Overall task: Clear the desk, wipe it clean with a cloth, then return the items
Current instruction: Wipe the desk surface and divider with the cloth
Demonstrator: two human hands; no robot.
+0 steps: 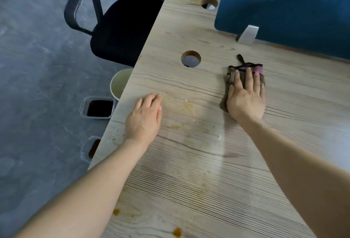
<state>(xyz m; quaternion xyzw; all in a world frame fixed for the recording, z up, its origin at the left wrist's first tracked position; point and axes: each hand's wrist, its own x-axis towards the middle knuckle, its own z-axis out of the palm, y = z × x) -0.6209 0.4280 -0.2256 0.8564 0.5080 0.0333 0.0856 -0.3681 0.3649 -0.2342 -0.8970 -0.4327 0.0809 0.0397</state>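
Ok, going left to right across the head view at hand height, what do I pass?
Container of dark sauce on the floor → pale cup at the desk edge → left hand flat on the desk → orange stain → right hand pressing the cloth.

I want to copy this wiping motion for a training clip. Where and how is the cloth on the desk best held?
Judging by its pose, the cloth lies folded flat on the desk, so come from above with a flat palm, as the right hand does, fingers spread over its middle. To lift it, the dark loop at its far edge looks pinchable.
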